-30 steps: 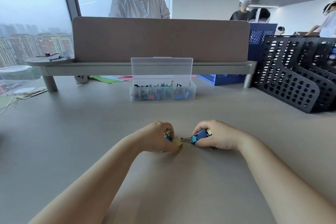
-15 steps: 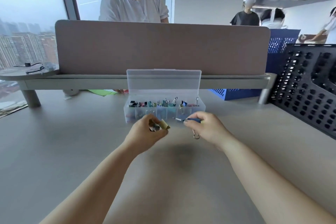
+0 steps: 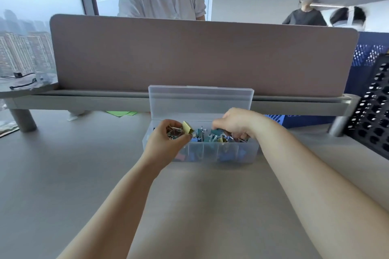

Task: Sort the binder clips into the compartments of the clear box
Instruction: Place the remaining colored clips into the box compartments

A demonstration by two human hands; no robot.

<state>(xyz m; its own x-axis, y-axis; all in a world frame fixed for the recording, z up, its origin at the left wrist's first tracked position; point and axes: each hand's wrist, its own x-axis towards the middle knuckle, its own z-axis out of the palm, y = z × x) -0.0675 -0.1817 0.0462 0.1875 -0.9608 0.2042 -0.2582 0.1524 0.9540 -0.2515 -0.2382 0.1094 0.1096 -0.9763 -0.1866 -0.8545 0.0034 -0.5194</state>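
Our left hand (image 3: 166, 143) hovers over the left end of the clear box (image 3: 248, 153), its fingers (image 3: 185, 137) curled round a yellow binder clip (image 3: 188, 127) (metal handles bunched in the palm). Further right, our right hand (image 3: 233, 124) dips among the binder clips (image 3: 212, 139) in the right compartments; whether it grips one we cannot tell. The box stands on the desk (image 3: 63, 174), lid (image 3: 201, 99) upright
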